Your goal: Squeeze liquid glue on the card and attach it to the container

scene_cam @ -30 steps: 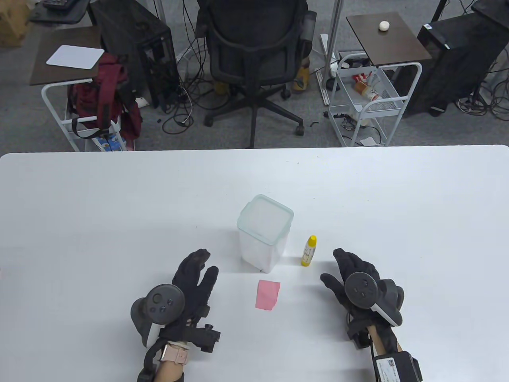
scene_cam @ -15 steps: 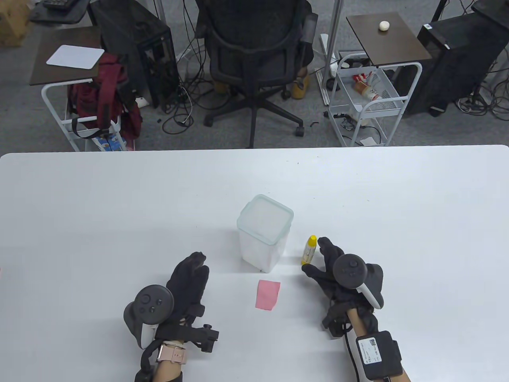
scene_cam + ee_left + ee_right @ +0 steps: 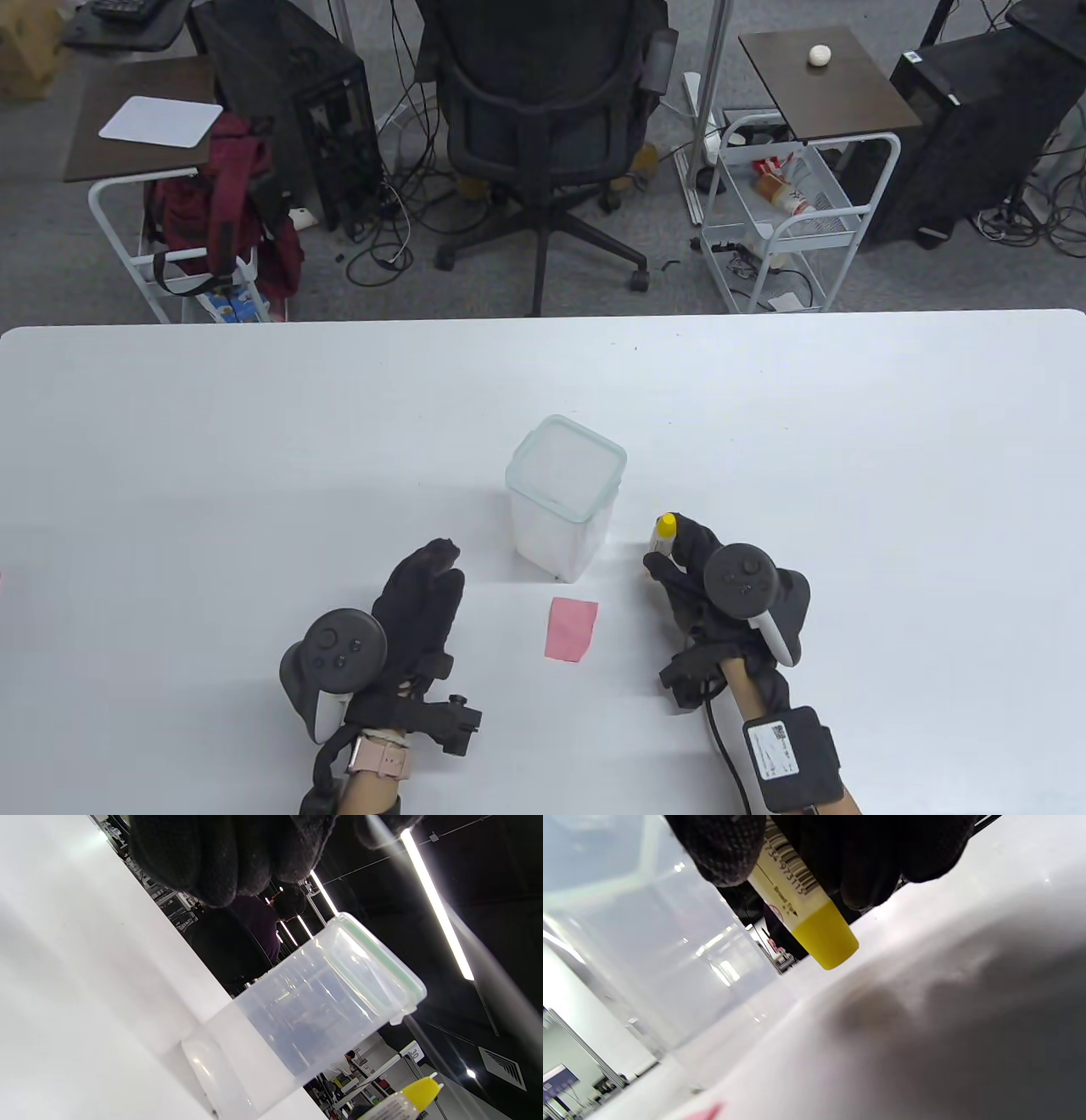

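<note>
My right hand (image 3: 708, 586) grips the glue bottle (image 3: 663, 531), lifted off the surface (image 3: 848, 441) just right of the container (image 3: 564, 497). Left hand (image 3: 407, 611) rests flat w/ fingers out, holding nothing. Pink card (image 3: 571, 628) lies btwn both hands, in front of the container.

Gloved left hand (image 3: 220, 853) at top, clear lidded container (image 3: 305, 1014) on white table (image 3: 76, 1005), yellow-capped glue bottle (image 3: 407, 1101) at bottom edge
</note>
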`<act>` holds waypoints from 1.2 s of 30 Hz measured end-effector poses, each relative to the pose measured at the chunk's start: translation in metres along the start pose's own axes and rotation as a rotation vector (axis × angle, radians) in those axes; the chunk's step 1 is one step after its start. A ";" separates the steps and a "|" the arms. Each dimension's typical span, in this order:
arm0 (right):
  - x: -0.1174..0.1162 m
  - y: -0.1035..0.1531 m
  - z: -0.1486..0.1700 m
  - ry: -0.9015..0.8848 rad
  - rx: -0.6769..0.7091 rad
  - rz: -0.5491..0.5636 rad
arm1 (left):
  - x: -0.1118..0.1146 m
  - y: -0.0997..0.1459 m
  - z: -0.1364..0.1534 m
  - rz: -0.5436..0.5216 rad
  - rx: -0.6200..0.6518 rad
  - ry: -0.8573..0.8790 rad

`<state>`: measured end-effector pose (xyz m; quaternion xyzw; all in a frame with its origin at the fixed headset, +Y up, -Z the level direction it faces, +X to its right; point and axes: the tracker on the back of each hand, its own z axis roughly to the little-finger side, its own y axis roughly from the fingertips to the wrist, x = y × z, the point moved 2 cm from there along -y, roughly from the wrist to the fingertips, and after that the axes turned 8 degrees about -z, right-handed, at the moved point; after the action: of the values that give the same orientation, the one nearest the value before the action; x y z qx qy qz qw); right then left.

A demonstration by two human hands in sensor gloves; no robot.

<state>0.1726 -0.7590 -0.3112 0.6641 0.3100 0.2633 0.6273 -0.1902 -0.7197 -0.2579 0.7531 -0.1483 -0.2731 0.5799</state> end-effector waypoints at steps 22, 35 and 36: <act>-0.032 0.086 -0.069 0.108 0.340 -0.121 | 0.064 0.052 -0.089 0.237 0.424 -0.023; -0.036 0.090 -0.078 0.100 0.401 -0.185 | 0.060 0.049 -0.091 0.130 0.453 -0.040; -0.036 0.090 -0.079 0.096 0.406 -0.192 | 0.058 0.048 -0.092 0.114 0.451 -0.042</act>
<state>0.0976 -0.7340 -0.2138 0.7308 0.4478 0.1662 0.4876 -0.0858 -0.6919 -0.2091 0.8483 -0.2598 -0.2155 0.4080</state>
